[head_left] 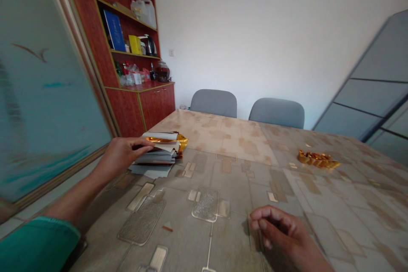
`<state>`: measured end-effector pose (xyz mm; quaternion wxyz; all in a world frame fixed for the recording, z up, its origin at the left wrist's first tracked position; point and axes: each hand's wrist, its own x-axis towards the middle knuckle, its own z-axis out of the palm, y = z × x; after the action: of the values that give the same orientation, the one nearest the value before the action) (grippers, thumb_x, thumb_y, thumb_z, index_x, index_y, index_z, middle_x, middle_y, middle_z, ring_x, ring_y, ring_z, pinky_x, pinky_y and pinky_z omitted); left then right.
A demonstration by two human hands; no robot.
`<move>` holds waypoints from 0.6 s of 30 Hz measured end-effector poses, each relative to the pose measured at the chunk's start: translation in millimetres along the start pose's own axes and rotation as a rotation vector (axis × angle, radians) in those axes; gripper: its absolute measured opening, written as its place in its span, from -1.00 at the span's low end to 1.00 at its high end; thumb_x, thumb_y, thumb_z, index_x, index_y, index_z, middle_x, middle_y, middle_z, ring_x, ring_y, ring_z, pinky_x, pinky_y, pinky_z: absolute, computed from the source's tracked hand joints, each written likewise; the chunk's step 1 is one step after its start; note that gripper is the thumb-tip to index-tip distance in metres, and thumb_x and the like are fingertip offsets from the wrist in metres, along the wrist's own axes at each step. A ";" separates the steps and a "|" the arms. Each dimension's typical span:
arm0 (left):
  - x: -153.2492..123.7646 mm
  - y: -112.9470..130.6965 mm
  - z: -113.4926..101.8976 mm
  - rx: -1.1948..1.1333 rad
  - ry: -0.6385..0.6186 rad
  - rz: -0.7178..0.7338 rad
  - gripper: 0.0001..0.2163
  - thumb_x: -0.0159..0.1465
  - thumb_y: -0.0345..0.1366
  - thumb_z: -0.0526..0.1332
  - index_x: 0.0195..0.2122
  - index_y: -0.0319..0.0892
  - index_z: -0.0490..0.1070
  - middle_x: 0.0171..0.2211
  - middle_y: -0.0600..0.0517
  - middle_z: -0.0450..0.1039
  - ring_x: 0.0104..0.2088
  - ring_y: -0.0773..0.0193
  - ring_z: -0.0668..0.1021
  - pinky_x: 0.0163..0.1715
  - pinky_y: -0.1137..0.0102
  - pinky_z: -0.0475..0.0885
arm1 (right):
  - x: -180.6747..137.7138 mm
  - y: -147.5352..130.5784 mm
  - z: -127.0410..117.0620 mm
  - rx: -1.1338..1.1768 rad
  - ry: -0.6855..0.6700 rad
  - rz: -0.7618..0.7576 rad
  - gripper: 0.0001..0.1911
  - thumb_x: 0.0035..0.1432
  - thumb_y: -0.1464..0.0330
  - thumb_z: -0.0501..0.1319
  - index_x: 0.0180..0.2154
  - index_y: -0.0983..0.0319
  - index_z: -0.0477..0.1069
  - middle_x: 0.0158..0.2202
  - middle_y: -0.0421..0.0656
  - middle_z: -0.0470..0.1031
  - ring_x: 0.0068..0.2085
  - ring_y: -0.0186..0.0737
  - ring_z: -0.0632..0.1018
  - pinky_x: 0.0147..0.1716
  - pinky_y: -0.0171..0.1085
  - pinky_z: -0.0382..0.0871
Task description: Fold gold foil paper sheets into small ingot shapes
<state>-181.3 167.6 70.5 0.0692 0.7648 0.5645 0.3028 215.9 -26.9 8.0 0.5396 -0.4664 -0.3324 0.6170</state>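
My left hand [126, 153] reaches to a stack of foil-faced paper sheets [154, 159] on the left of the table. Thumb and fingers are closed at the edge of a gold-and-white paper sheet [164, 145] near the top of it. The stack's sheets are uneven, pale on one side, with shiny gold at the right end. Low on the right, my right hand [280, 231] hovers close over the tabletop, its fingers curled together towards the thumb. Nothing shows in it. Farther right lies a row of folded gold paper pieces [318, 160].
A patterned cover lies over the table [236, 204], with a small brown scrap [167, 228] near the front. Two grey chairs [213, 103] stand at the far edge. A red-brown cabinet [140, 106] with loaded shelves is behind on the left, beside a glass panel [47, 93].
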 end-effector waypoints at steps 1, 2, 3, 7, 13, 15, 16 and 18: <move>0.7 1.3 -1.2 -0.003 0.003 -0.018 -0.49 0.21 0.18 0.13 -0.27 -0.16 0.66 -0.22 -0.10 0.71 -0.18 -0.09 0.68 -0.18 0.27 0.47 | 0.6 0.6 -0.6 -0.004 0.001 -0.001 -0.65 -0.04 0.10 0.56 -0.34 0.22 0.64 -0.46 -0.18 0.53 -0.54 -0.47 0.31 -0.51 -0.43 0.12; 1.1 3.1 -2.5 -0.007 0.004 -0.032 -0.49 0.18 0.19 0.15 -0.29 -0.16 0.66 -0.24 -0.09 0.71 -0.20 -0.10 0.69 -0.21 0.28 0.46 | 1.2 1.5 -1.4 -0.001 -0.001 -0.002 -0.65 -0.04 0.10 0.56 -0.34 0.22 0.64 -0.46 -0.17 0.54 -0.55 -0.48 0.31 -0.51 -0.43 0.11; 1.2 5.3 -3.8 -0.010 0.002 -0.044 -0.49 0.15 0.20 0.16 -0.32 -0.15 0.67 -0.27 -0.09 0.71 -0.22 -0.10 0.69 -0.23 0.29 0.45 | 1.8 2.4 -2.2 0.006 -0.003 -0.004 -0.65 -0.05 0.10 0.56 -0.34 0.21 0.64 -0.46 -0.17 0.55 -0.55 -0.48 0.30 -0.51 -0.43 0.11; -1.0 16.0 -9.2 -0.043 -0.036 -0.060 -0.55 0.18 0.15 0.22 -0.31 -0.13 0.68 -0.27 0.01 0.72 -0.22 -0.05 0.68 -0.23 0.35 0.42 | 3.0 4.6 -4.1 0.026 -0.012 -0.005 -0.67 -0.03 0.11 0.55 -0.34 0.20 0.64 -0.46 -0.17 0.55 -0.55 -0.47 0.31 -0.51 -0.42 0.08; -3.4 25.2 -13.3 -0.089 -0.032 -0.108 -0.48 0.20 0.18 0.20 -0.25 -0.19 0.67 -0.23 -0.02 0.71 -0.20 -0.05 0.65 -0.24 0.36 0.38 | 2.6 3.5 -3.2 -0.020 0.009 0.003 -0.63 -0.06 0.07 0.55 -0.36 0.22 0.63 -0.47 -0.16 0.53 -0.55 -0.41 0.31 -0.52 -0.37 0.09; -2.7 25.8 -13.9 -0.094 -0.018 -0.140 -0.48 0.16 0.18 0.23 -0.26 -0.23 0.66 -0.26 -0.06 0.71 -0.22 -0.05 0.64 -0.27 0.36 0.37 | 2.5 3.5 -3.2 -0.014 0.006 0.003 -0.62 -0.06 0.08 0.55 -0.36 0.22 0.62 -0.48 -0.17 0.52 -0.55 -0.41 0.30 -0.52 -0.37 0.08; -2.2 26.0 -14.2 -0.095 -0.013 -0.156 -0.48 0.14 0.17 0.24 -0.27 -0.24 0.65 -0.28 -0.07 0.70 -0.24 -0.04 0.64 -0.28 0.36 0.36 | 2.5 3.6 -3.2 -0.009 0.000 0.003 -0.62 -0.06 0.07 0.55 -0.35 0.22 0.62 -0.49 -0.18 0.51 -0.55 -0.42 0.30 -0.52 -0.38 0.08; -1.3 26.5 -15.0 -0.099 -0.015 -0.180 -0.50 0.11 0.15 0.26 -0.32 -0.26 0.64 -0.34 -0.07 0.69 -0.29 -0.01 0.62 -0.32 0.37 0.35 | 2.1 3.8 -3.1 -0.003 -0.015 0.000 -0.63 -0.05 0.07 0.55 -0.34 0.21 0.63 -0.49 -0.19 0.50 -0.55 -0.43 0.29 -0.51 -0.38 0.08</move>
<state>-167.9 153.6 94.0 0.1384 0.7088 0.6148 0.3171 217.5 -25.8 3.1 0.5365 -0.4626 -0.3371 0.6201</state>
